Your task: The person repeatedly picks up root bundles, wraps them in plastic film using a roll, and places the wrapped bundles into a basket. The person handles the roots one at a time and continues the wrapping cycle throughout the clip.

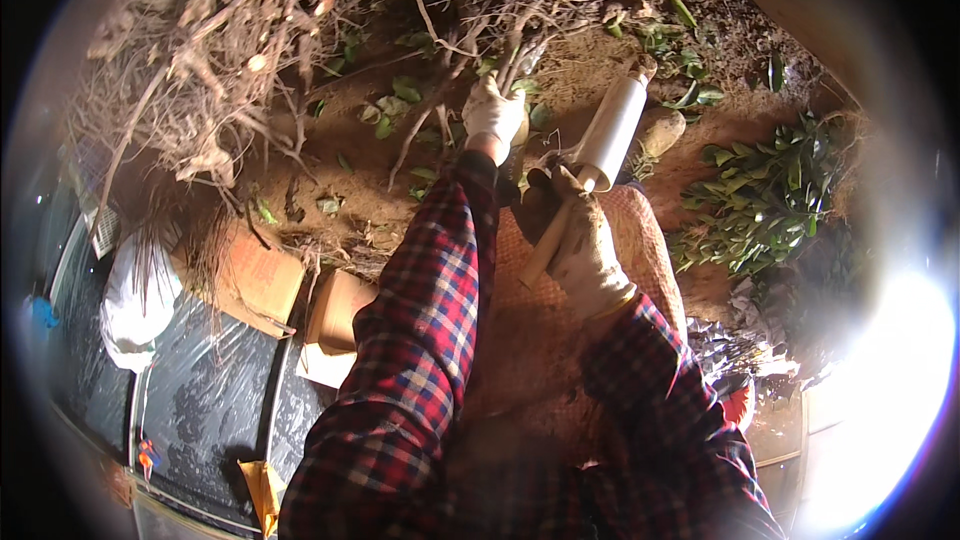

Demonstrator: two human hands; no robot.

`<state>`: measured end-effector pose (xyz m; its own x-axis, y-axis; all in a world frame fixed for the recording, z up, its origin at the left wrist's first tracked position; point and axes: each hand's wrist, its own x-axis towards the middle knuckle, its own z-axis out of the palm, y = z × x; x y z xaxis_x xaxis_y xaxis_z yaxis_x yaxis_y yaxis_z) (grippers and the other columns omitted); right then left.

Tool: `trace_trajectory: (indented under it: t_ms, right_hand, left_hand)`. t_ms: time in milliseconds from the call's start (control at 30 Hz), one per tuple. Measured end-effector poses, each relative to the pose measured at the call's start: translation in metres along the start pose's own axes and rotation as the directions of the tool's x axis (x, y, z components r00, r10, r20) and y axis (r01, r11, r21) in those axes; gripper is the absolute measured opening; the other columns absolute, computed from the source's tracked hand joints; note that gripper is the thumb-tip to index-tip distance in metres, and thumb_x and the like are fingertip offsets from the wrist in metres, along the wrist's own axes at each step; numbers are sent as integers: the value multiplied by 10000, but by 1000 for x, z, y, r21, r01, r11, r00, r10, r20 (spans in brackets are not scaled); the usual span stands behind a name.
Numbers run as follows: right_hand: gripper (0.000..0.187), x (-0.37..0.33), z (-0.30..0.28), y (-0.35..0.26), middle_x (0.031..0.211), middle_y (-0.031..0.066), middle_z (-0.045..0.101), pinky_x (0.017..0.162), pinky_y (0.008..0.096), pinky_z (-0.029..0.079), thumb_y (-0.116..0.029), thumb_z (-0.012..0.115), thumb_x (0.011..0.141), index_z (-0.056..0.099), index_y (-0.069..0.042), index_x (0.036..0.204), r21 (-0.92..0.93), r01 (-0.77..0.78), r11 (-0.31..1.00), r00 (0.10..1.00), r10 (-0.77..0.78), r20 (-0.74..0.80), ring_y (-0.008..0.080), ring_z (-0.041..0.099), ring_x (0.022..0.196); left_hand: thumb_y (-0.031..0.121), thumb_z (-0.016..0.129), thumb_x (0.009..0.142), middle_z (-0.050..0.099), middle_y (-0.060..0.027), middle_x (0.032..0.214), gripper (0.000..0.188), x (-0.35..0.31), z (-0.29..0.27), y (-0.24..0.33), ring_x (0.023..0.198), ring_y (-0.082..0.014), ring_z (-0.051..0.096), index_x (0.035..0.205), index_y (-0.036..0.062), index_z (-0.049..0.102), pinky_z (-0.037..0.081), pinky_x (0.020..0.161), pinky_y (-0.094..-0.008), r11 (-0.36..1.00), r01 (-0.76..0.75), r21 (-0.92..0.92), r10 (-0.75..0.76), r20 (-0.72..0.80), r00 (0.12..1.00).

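Hands apart. Right of the root pile [210, 50], left hand [493, 114] closed on slender stems [514, 62]; farther right of it, right hand [588, 258] clamped on the tan handle [543, 252] of a silvery-headed tool [612, 135].

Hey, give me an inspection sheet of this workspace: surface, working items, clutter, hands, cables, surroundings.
Surface: brown earthen ground, strewn with loose green leaves.
Working items: thin branch stems; wooden-handled tool with a shiny metal head.
Clutter: tangled pile of bare branches upper left; leafy green cuttings right; two cardboard boxes and a white sack left.
Hands: gloved left hand closed at the stems; gloved right hand gripping the tool's handle.
Cables: nothing seen.
Surroundings: dark panels lower left; strong glare lower right, hiding detail.
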<state>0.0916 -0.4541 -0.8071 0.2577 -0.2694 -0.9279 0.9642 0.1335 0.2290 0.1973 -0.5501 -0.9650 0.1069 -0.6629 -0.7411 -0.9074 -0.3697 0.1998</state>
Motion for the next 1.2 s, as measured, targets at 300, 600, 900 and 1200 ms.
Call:
trace_trajectory:
  t_ms: [300, 600, 900, 1200]
  right_hand:
    - [276, 4, -5, 1, 1074, 72, 622, 933, 392, 522, -214, 475, 1008, 537, -87, 1244, 215, -3, 977, 970, -49, 237, 201, 628, 911]
    - [232, 24, -4, 2, 1034, 62, 634, 889, 422, 531, -236, 516, 990, 570, -93, 1163, 267, -94, 959, 915, -23, 404, 202, 636, 854]
    - [242, 22, 0, 4, 1029, 74, 645, 881, 445, 537, -214, 549, 965, 558, -75, 1164, 315, -114, 942, 919, -20, 393, 198, 653, 841]
    - [497, 9, 23, -13, 1106, 209, 608, 807, 306, 548, -339, 511, 974, 490, 89, 1224, 216, 21, 976, 986, -56, 159, 242, 650, 874]
  left_hand:
    - [269, 579, 945, 636, -80, 1007, 320, -4, -52, -44, 916, -195, 614, 1196, 74, 540, 482, 772, -318, 824, -194, -533, 262, 54, 964]
    - [333, 544, 972, 655, 3, 843, 281, -11, -145, -38, 726, -130, 618, 1105, 88, 585, 481, 620, -311, 992, -101, -78, 103, 16, 995]
    - [281, 592, 943, 630, -85, 695, 310, -40, -198, -13, 516, -171, 557, 1135, 38, 608, 449, 458, -305, 727, -513, 457, 561, 36, 827]
    - [148, 586, 925, 654, -202, 1051, 287, -126, -144, 14, 908, -360, 654, 1168, -4, 574, 531, 760, -388, 696, -664, -273, 715, 183, 674]
